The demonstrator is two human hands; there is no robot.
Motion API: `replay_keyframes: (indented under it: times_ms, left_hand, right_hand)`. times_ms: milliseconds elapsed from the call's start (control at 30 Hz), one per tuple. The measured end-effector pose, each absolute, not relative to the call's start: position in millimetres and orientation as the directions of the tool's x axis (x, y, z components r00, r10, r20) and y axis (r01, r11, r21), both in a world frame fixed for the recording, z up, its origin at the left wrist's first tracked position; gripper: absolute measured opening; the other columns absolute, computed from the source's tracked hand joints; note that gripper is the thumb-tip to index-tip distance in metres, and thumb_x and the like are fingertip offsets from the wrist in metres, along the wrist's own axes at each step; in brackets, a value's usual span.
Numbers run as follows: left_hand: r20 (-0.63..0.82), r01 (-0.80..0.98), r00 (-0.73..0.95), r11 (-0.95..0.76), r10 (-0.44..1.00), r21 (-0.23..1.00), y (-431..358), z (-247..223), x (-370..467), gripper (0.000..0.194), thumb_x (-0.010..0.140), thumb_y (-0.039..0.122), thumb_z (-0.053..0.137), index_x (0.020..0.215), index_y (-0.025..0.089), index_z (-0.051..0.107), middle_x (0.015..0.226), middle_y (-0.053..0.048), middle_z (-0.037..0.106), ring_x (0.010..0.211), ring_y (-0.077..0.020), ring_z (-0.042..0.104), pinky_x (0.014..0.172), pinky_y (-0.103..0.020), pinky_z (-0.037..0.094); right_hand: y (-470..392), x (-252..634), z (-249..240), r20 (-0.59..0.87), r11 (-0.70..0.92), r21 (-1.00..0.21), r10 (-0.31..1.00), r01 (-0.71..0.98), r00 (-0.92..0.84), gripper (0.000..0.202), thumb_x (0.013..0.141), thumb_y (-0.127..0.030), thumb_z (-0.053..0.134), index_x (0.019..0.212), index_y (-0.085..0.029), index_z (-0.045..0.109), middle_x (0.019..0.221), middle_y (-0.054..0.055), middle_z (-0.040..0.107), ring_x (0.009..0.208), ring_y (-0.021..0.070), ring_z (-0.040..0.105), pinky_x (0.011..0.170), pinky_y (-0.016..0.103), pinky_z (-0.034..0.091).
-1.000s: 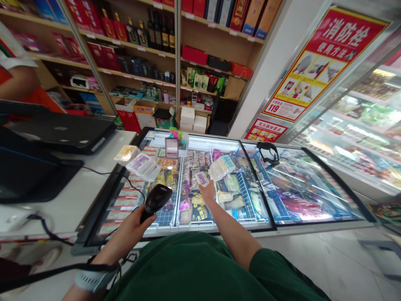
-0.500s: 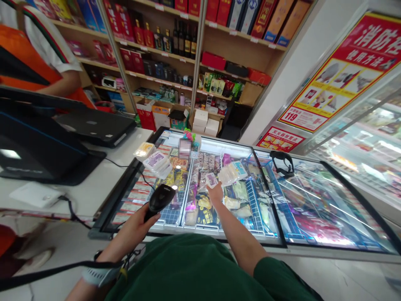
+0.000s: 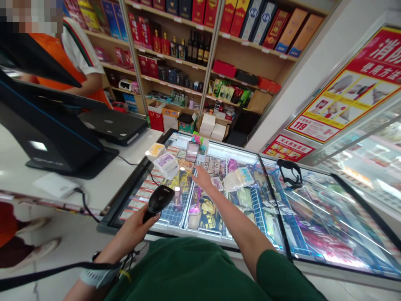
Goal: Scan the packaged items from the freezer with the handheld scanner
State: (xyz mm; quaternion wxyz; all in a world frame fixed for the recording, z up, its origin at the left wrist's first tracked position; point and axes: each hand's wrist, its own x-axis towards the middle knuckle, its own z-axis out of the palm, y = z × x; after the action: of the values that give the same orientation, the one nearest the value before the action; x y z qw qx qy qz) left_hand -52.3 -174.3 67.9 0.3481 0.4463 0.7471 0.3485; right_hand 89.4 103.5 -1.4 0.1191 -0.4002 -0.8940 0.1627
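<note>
My left hand [image 3: 142, 221] is wrapped round the handle of a black barcode scanner [image 3: 161, 198], whose head points away over the freezer's glass lid. A cable runs from it up toward the counter. My right hand [image 3: 202, 177] stretches over the glass with nothing visible in it, fingers apart. To its left lie clear packs with a purple label [image 3: 166, 163] and a yellow-topped pack [image 3: 156, 150]. Just right of the hand a small purple-labelled pack [image 3: 216, 183] lies beside a larger clear pack with a blue label [image 3: 239, 179]. A phone-like item [image 3: 192, 151] sits beyond my fingers.
The chest freezer [image 3: 250, 155] holds bagged food under glass. A black strap-like item [image 3: 290, 173] rests on its right lid. On the left counter [image 3: 19, 150] stand a black checkout terminal [image 3: 53, 133] and a white box [image 3: 56, 185]. A person in an orange vest [image 3: 73, 62] stands behind.
My right hand has left the small purple-labelled pack and moved left across the glass. The left hand keeps hold of the scanner. The view has shifted slightly left.
</note>
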Motion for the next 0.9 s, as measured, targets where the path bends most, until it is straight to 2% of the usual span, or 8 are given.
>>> replay_keyframes:
  times_ms: [167, 233, 367, 433, 600, 767, 900]
  left_hand:
    - [-0.188, 0.414, -0.423, 0.373, 0.887, 0.830, -188.6, 67.9, -58.4, 0.048, 0.078, 0.056, 0.055, 0.104, 0.017, 0.063, 0.092, -0.007, 0.074, 0.094, -0.0287, 0.067, 0.085, -0.034, 0.050]
    - [-0.194, 0.403, -0.451, 0.392, 0.871, 0.827, -194.7, 69.3, -61.4, 0.048, 0.077, 0.057, 0.056, 0.102, 0.017, 0.063, 0.094, -0.007, 0.074, 0.095, -0.0286, 0.067, 0.085, -0.034, 0.050]
    - [-0.209, 0.370, -0.466, 0.404, 0.860, 0.837, -204.7, 69.9, -66.4, 0.052, 0.077, 0.057, 0.058, 0.111, 0.017, 0.061, 0.108, -0.009, 0.072, 0.104, -0.0286, 0.065, 0.090, -0.033, 0.049]
    - [-0.211, 0.357, -0.473, 0.406, 0.855, 0.841, -208.5, 68.2, -68.1, 0.053, 0.078, 0.057, 0.057, 0.114, 0.017, 0.060, 0.109, -0.008, 0.072, 0.106, -0.0285, 0.064, 0.091, -0.033, 0.048]
    - [-0.212, 0.353, -0.482, 0.410, 0.850, 0.841, -215.6, 61.1, -71.2, 0.052, 0.081, 0.057, 0.056, 0.114, 0.017, 0.058, 0.109, -0.009, 0.071, 0.109, -0.0288, 0.063, 0.094, -0.034, 0.047]
    - [-0.227, 0.378, -0.474, 0.430, 0.851, 0.820, -215.2, 60.3, -71.8, 0.050, 0.082, 0.058, 0.053, 0.110, 0.017, 0.058, 0.102, -0.008, 0.072, 0.104, -0.0288, 0.064, 0.091, -0.034, 0.048]
    - [-0.222, 0.402, -0.473, 0.434, 0.852, 0.806, -208.3, 65.5, -70.0, 0.055, 0.080, 0.060, 0.053, 0.112, 0.016, 0.059, 0.108, -0.010, 0.072, 0.103, -0.0291, 0.065, 0.090, -0.034, 0.048]
  right_hand:
    - [120.0, 23.8, 34.1, 0.121, 0.805, -0.344, 0.549, 0.484, -0.827, 0.065, 0.081, -0.024, 0.062, 0.142, -0.020, 0.041, 0.130, 0.009, 0.054, 0.119, 0.0208, 0.051, 0.100, 0.032, 0.042]
    - [123.7, 1.3, 45.8, 0.121, 0.852, -0.313, 0.474, 0.420, -0.872, 0.071, 0.078, -0.020, 0.063, 0.145, -0.023, 0.036, 0.135, 0.008, 0.050, 0.122, 0.0219, 0.049, 0.101, 0.033, 0.041]
    - [128.8, -31.3, 63.2, 0.010, 0.922, -0.139, 0.366, 0.361, -0.931, 0.081, 0.075, -0.016, 0.063, 0.148, -0.023, 0.029, 0.146, 0.013, 0.038, 0.128, 0.0299, 0.044, 0.100, 0.043, 0.041]
    - [131.0, -40.4, 68.0, -0.029, 0.932, -0.096, 0.349, 0.350, -0.937, 0.082, 0.072, -0.014, 0.065, 0.147, -0.024, 0.031, 0.147, 0.014, 0.036, 0.127, 0.0328, 0.043, 0.099, 0.048, 0.041]
    - [135.6, -45.0, 70.4, -0.043, 0.940, -0.084, 0.328, 0.331, -0.944, 0.077, 0.067, -0.014, 0.072, 0.138, -0.024, 0.043, 0.141, 0.013, 0.043, 0.122, 0.0330, 0.047, 0.098, 0.052, 0.041]
    - [134.4, -32.8, 68.3, -0.023, 0.928, -0.113, 0.354, 0.355, -0.935, 0.070, 0.065, -0.029, 0.080, 0.128, -0.020, 0.050, 0.135, 0.012, 0.050, 0.120, 0.0314, 0.049, 0.099, 0.050, 0.040]
    - [126.5, -14.1, 64.8, 0.027, 0.899, -0.147, 0.420, 0.412, -0.907, 0.067, 0.067, -0.042, 0.079, 0.124, -0.018, 0.051, 0.126, 0.012, 0.056, 0.116, 0.0304, 0.053, 0.096, 0.047, 0.042]
